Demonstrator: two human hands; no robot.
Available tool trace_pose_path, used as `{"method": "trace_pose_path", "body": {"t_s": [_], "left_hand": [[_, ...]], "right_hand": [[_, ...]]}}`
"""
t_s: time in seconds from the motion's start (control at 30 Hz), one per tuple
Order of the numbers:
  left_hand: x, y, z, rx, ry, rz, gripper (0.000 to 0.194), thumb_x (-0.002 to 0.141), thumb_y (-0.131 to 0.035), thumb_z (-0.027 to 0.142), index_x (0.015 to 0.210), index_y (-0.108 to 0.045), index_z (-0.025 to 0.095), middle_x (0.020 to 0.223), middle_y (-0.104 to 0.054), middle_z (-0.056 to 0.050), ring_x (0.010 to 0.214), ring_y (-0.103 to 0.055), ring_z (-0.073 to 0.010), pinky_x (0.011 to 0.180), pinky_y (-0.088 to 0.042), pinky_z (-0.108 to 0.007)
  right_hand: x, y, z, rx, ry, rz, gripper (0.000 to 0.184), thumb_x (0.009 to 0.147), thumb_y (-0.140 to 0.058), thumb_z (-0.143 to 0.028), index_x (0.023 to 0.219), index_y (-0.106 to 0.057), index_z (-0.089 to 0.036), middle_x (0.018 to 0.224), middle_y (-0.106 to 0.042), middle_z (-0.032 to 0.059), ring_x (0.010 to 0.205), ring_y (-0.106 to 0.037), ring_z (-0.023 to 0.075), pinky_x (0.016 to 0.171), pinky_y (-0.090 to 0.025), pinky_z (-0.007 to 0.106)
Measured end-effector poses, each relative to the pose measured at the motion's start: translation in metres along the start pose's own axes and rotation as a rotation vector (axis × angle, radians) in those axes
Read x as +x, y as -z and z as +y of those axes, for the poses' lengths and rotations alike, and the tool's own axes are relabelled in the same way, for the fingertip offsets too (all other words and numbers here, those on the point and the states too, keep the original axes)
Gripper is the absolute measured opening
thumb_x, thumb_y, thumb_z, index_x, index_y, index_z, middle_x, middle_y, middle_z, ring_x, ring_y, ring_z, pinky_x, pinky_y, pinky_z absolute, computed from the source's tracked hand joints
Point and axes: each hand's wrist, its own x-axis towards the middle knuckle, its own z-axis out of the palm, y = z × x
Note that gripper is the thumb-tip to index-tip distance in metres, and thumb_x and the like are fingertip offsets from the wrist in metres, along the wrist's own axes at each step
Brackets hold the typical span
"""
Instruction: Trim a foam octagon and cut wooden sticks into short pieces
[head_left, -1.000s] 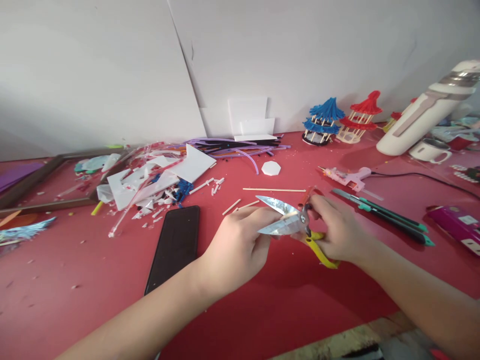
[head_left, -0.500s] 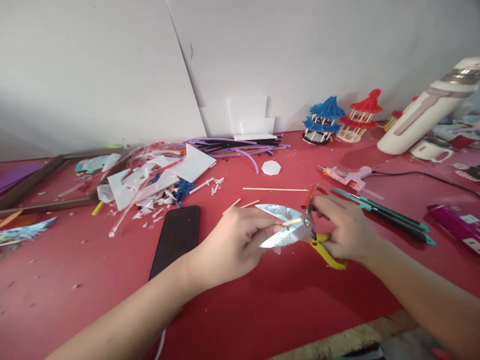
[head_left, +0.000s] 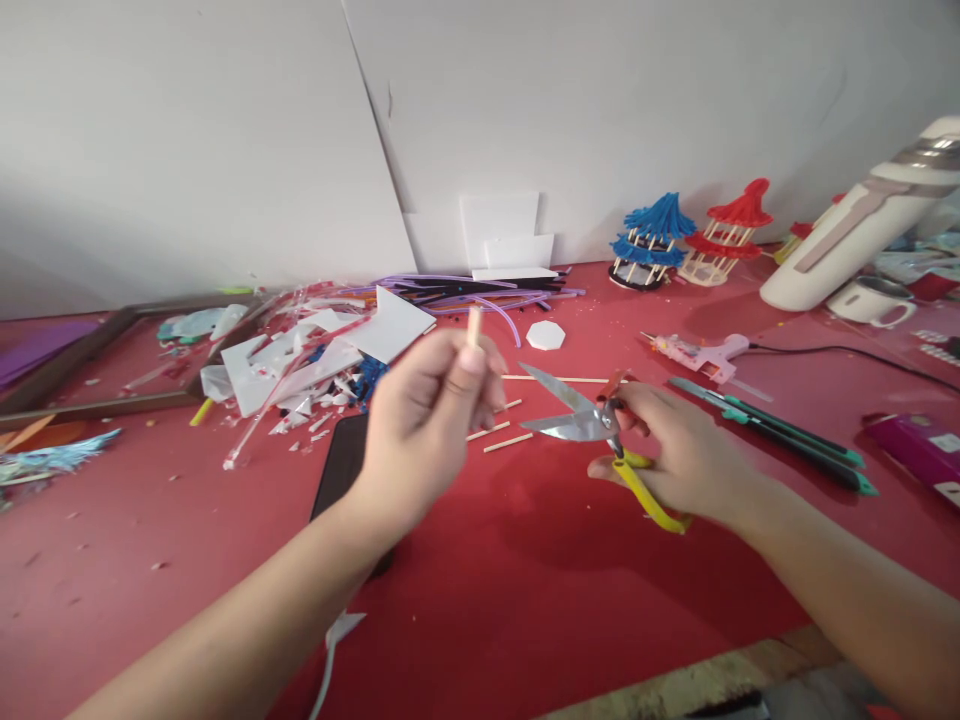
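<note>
My left hand (head_left: 431, 410) is closed, pinching a short wooden stick (head_left: 475, 327) upright between thumb and fingers, its top end showing. In my right hand (head_left: 675, 440) is a pair of scissors (head_left: 574, 425) with yellow handles, its blades spread apart and pointing left. Nothing lies between the blades. Several short cut sticks (head_left: 508, 443) rest on the red table (head_left: 480, 620) just right of my left hand. Behind the scissors lies a longer thin stick (head_left: 562, 379). A white octagonal piece (head_left: 545, 335) sits farther back.
A black phone (head_left: 339, 465) lies partly under my left hand. White scraps (head_left: 300, 360) pile at the left. On the right are a pink glue gun (head_left: 701, 355), a utility knife (head_left: 772, 430), a leaning white flask (head_left: 855, 230), a mug (head_left: 870, 298), and blue (head_left: 652, 240) and red (head_left: 724, 235) small towers.
My left hand has moved left and up, away from the scissors, with a short stick now upright in it. Another cut piece shows on the table. The scissors remain spread.
</note>
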Motion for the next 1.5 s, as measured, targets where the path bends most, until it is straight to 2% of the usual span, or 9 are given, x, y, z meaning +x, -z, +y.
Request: {"method": "trace_pose_path", "body": {"t_s": [0.07,0.17,0.27,0.37,0.47,0.67,0.83,1.03,1.5], "left_hand": [[0.007,0.008,-0.003,-0.034,-0.024,0.123,0.021,0.098,-0.044,0.032,0.085,-0.056,0.020,0.063,-0.050,0.003,0.050,-0.044,-0.0079,0.049,-0.040,-0.020],[0.014,0.015,-0.004,0.129,-0.030,0.135,0.020,0.098,-0.044,0.030,0.088,-0.058,0.020,0.062,-0.047,0.004,0.050,-0.042,-0.0080,0.049,-0.037,-0.020],[0.013,0.014,-0.003,0.454,-0.011,0.018,0.019,0.097,-0.045,0.027,0.086,-0.058,0.018,0.062,-0.051,0.004,0.051,-0.044,-0.0082,0.050,-0.036,-0.021],[0.006,0.007,-0.002,0.737,-0.019,-0.165,0.019,0.096,-0.045,0.024,0.083,-0.057,0.018,0.063,-0.053,0.004,0.053,-0.047,-0.0093,0.054,-0.036,-0.022],[-0.001,-0.001,-0.001,0.963,-0.031,-0.402,0.017,0.094,-0.044,0.018,0.082,-0.056,0.017,0.070,-0.060,0.001,0.060,-0.053,-0.0132,0.055,-0.036,-0.025],[-0.013,-0.014,0.010,1.139,-0.163,-0.780,0.014,0.084,-0.047,0.008,0.080,-0.055,0.019,0.074,-0.063,-0.001,0.060,-0.056,-0.0184,0.049,-0.031,-0.029],[-0.019,-0.019,0.016,1.151,-0.234,-0.846,0.017,0.081,-0.049,0.003,0.080,-0.056,0.018,0.073,-0.063,-0.001,0.055,-0.056,-0.0187,0.044,-0.031,-0.029],[-0.024,-0.024,0.013,1.237,-0.196,-0.883,0.017,0.085,-0.046,0.005,0.080,-0.056,0.017,0.071,-0.063,-0.003,0.054,-0.060,-0.0210,0.041,-0.035,-0.029],[-0.026,-0.029,0.009,1.227,-0.077,-0.941,0.018,0.081,-0.043,0.002,0.085,-0.055,0.015,0.073,-0.065,-0.005,0.060,-0.066,-0.0226,0.048,-0.049,-0.029]], "right_hand": [[0.002,0.000,0.002,-0.027,-0.035,-0.094,0.039,0.069,-0.075,-0.053,0.074,-0.054,-0.021,0.062,-0.055,-0.0023,0.053,-0.051,0.0131,0.050,-0.037,0.024],[0.004,0.000,0.000,-0.090,0.028,-0.309,0.037,0.062,-0.080,-0.050,0.065,-0.058,-0.021,0.062,-0.059,-0.0023,0.056,-0.055,0.0142,0.050,-0.034,0.025],[0.002,0.005,-0.003,-0.078,0.077,-0.464,0.021,0.069,-0.077,-0.029,0.086,-0.067,-0.023,0.086,-0.069,-0.0005,0.077,-0.064,0.0164,0.060,-0.043,0.024],[-0.004,0.012,-0.001,-0.030,0.096,-0.522,0.042,0.077,-0.069,-0.025,0.118,-0.062,-0.025,0.116,-0.064,0.0038,0.095,-0.066,0.0171,0.073,-0.049,0.024],[-0.007,0.013,0.002,0.016,0.156,-0.439,0.037,0.085,-0.061,-0.027,0.122,-0.060,-0.024,0.118,-0.062,0.0058,0.095,-0.065,0.0157,0.077,-0.051,0.024],[-0.004,0.000,-0.011,0.112,0.326,0.032,0.019,0.092,-0.054,-0.018,0.110,-0.058,-0.012,0.098,-0.065,0.0093,0.091,-0.061,0.0159,0.081,-0.048,0.026],[-0.006,-0.014,-0.023,-0.018,0.426,-0.100,0.020,0.092,-0.040,-0.007,0.090,-0.059,-0.013,0.080,-0.058,0.0059,0.069,-0.052,0.0163,0.063,-0.044,0.029],[-0.010,-0.026,-0.028,-0.196,0.330,-0.189,0.013,0.087,-0.046,-0.009,0.080,-0.052,-0.018,0.076,-0.056,0.0036,0.064,-0.048,0.0173,0.056,-0.033,0.030],[-0.011,-0.035,-0.034,-0.272,0.271,-0.078,0.016,0.080,-0.039,-0.007,0.077,-0.049,-0.020,0.070,-0.054,0.0033,0.061,-0.046,0.0185,0.056,-0.027,0.030]]}}
